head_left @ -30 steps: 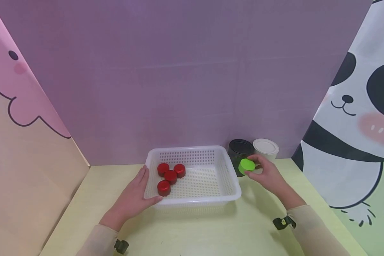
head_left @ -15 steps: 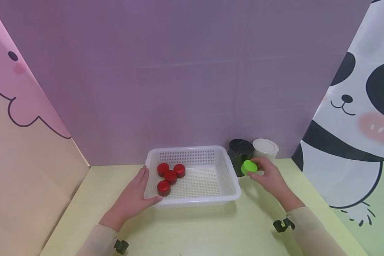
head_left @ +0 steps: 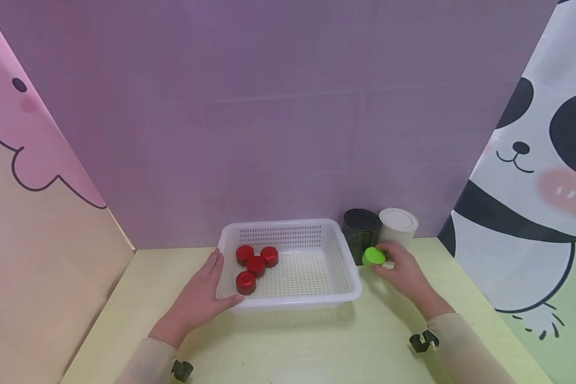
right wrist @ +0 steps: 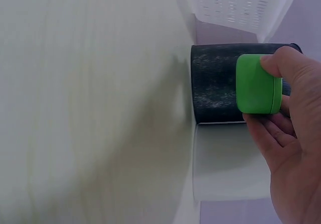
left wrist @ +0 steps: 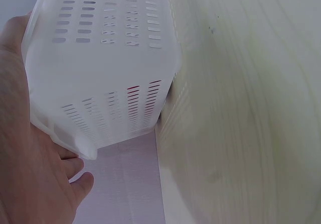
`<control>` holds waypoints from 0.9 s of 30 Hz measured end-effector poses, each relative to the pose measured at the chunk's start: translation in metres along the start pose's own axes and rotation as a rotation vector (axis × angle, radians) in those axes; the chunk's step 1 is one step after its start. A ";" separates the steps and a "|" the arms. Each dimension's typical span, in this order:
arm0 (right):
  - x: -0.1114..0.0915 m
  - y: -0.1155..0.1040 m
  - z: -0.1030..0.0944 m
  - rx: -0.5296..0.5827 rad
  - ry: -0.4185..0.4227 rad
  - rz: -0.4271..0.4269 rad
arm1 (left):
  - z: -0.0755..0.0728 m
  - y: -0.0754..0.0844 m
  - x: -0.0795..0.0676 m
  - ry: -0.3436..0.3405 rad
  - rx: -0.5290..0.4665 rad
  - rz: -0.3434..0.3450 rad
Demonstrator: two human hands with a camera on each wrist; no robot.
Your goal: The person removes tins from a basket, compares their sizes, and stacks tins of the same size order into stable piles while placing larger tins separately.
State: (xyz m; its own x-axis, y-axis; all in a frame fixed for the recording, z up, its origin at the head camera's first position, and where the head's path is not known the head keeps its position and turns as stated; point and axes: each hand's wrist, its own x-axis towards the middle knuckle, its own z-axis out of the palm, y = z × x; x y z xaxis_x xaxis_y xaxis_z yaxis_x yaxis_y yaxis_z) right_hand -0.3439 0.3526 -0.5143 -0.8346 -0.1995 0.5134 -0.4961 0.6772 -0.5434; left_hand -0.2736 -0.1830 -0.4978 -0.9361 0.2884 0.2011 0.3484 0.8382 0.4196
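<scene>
At the near left corner of a white plastic basket [head_left: 290, 303] is my left hand [head_left: 198, 300]. Its fingers lie fairly straight along the left rim and the thumb touches the front rim. Several small red round containers [head_left: 246, 281] are grouped in the basket's left half. My right hand [head_left: 405, 273] pinches a small green round container [head_left: 373, 256] between thumb and fingers, in front of a black can [head_left: 361, 226]. The right wrist view shows a thin seam near one end of the green container.
A white can [head_left: 399, 221] stands right beside the black one, against the purple backdrop [head_left: 278, 128]. The basket is just left of the cans on a pale wooden table [head_left: 288, 346]. Printed panels close off the left and right sides.
My right hand has moved slightly right, then lower, with the green container, which has gone from a tilted pose to more upright. The left hand and basket have stayed in place.
</scene>
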 end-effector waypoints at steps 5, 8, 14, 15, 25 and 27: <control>-0.002 0.004 0.005 -0.006 -0.007 -0.017 | -0.001 0.000 -0.001 -0.004 0.005 0.004; -0.002 0.006 0.007 -0.016 -0.014 -0.012 | -0.002 0.001 -0.001 -0.003 0.006 0.008; -0.003 0.009 0.010 -0.027 -0.017 0.000 | 0.000 -0.001 -0.001 -0.003 0.013 0.006; -0.003 0.009 0.011 -0.026 -0.019 0.002 | 0.000 -0.001 0.000 -0.004 0.014 0.005; -0.004 0.019 0.016 -0.041 -0.070 0.079 | 0.001 -0.003 0.000 -0.008 0.017 0.002; -0.004 0.019 0.017 -0.045 -0.076 0.092 | 0.002 -0.003 0.001 -0.008 0.016 0.003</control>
State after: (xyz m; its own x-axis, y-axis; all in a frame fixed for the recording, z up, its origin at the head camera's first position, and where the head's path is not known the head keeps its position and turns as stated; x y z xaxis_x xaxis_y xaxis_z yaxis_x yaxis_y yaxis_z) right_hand -0.3538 0.3543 -0.5377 -0.8927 -0.1870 0.4101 -0.4068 0.7260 -0.5544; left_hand -0.2754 -0.1850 -0.5007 -0.9353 0.2948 0.1957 0.3508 0.8446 0.4044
